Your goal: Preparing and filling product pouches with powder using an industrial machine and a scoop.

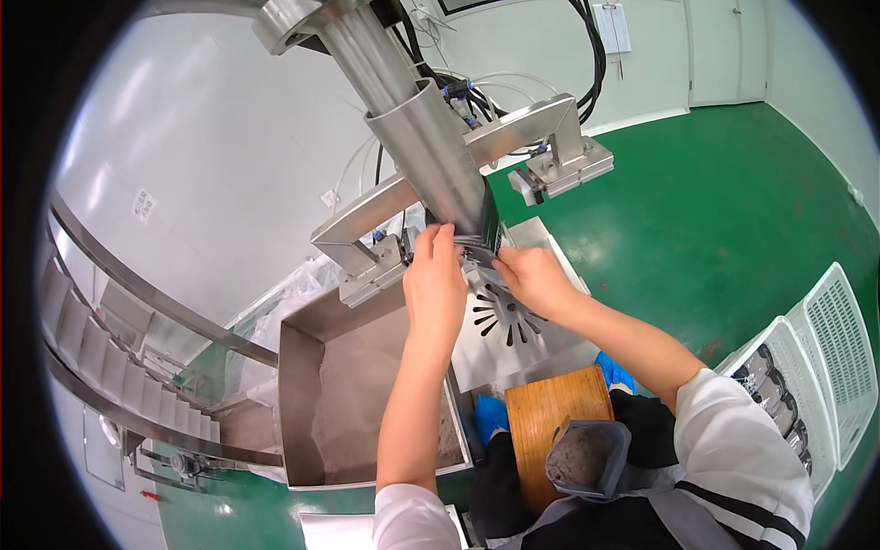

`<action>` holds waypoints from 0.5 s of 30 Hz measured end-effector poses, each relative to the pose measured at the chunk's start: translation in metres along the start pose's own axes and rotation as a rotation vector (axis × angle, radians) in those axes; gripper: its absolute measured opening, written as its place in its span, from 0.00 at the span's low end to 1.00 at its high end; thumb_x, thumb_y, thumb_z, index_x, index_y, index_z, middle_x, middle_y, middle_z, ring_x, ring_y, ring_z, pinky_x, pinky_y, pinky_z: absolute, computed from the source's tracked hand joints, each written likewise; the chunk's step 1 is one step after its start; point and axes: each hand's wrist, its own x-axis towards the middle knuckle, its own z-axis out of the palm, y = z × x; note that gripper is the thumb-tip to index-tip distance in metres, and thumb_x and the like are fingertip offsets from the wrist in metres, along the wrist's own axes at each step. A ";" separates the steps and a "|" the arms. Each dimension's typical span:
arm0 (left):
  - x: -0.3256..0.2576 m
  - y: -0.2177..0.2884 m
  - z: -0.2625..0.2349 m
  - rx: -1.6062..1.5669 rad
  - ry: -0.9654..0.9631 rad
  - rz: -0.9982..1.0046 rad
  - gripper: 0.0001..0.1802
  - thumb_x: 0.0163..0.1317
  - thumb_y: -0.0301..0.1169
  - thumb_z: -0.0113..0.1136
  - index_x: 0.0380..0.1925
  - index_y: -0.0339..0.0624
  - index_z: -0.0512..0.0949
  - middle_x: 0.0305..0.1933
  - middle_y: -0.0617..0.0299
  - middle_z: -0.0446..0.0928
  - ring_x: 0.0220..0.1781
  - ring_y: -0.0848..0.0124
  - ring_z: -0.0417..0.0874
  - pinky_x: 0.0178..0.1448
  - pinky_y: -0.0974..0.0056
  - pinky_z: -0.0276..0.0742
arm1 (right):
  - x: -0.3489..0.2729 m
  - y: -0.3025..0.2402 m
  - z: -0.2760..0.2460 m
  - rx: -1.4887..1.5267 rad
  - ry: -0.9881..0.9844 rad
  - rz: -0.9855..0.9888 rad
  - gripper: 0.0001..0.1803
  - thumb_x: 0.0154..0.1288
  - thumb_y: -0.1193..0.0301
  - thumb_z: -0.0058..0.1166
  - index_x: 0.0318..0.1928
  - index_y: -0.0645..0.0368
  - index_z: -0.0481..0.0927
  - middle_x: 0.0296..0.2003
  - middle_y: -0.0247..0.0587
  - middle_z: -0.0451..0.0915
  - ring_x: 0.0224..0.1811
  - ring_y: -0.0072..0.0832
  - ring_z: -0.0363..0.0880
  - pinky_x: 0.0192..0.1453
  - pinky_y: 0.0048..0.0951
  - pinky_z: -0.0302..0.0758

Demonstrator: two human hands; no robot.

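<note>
A steel filling tube (pixel 431 156) slants down in front of me. Around its lower end sits what looks like a dark bag (pixel 492 225), mostly hidden by the tube and my fingers. My left hand (pixel 436 280) is closed at the left side of the bag's edge, fingertips up against the tube. On the right side, my right hand (pixel 539 282) pinches the same edge between thumb and fingers. Just below the hands lies a steel plate with radial slots (pixel 504 316). Clamp blocks hang on either side of the tube, the left clamp (pixel 376 270) close to my left hand.
A steel bin (pixel 302 394) of greyish powder stands left, beside a slatted conveyor (pixel 128 367). Between my legs is a wooden stool (pixel 555 399), with a grey scoop (pixel 587 458) holding powder. White crates (pixel 839 357) stand at right, one containing dark packages (pixel 770 394).
</note>
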 end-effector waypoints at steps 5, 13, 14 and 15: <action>-0.091 -0.018 0.020 -0.256 -0.233 -0.426 0.10 0.61 0.27 0.55 0.42 0.34 0.77 0.51 0.49 0.75 0.46 0.61 0.81 0.45 0.63 0.78 | -0.013 0.010 -0.022 0.104 0.078 -0.052 0.12 0.62 0.72 0.52 0.24 0.65 0.69 0.19 0.53 0.73 0.22 0.48 0.75 0.25 0.42 0.69; -0.135 -0.164 0.117 -1.229 0.110 -1.120 0.43 0.67 0.56 0.41 0.67 0.31 0.47 0.73 0.49 0.46 0.75 0.60 0.45 0.74 0.53 0.43 | -0.008 0.000 -0.002 0.161 0.065 -0.091 0.15 0.65 0.74 0.50 0.22 0.65 0.67 0.16 0.45 0.72 0.17 0.30 0.77 0.20 0.30 0.70; -0.140 -0.167 0.124 -1.453 0.176 -1.171 0.45 0.66 0.57 0.41 0.68 0.31 0.44 0.74 0.49 0.41 0.76 0.59 0.41 0.75 0.53 0.41 | -0.008 -0.001 0.000 0.145 0.073 -0.107 0.15 0.65 0.74 0.50 0.22 0.65 0.66 0.16 0.45 0.72 0.17 0.31 0.77 0.20 0.30 0.70; -0.146 -0.159 0.128 -1.451 0.167 -1.206 0.45 0.66 0.57 0.41 0.68 0.31 0.44 0.74 0.49 0.41 0.76 0.59 0.41 0.75 0.53 0.41 | -0.009 -0.003 -0.005 0.192 0.048 -0.059 0.14 0.65 0.73 0.51 0.23 0.66 0.68 0.16 0.43 0.72 0.17 0.28 0.77 0.21 0.28 0.70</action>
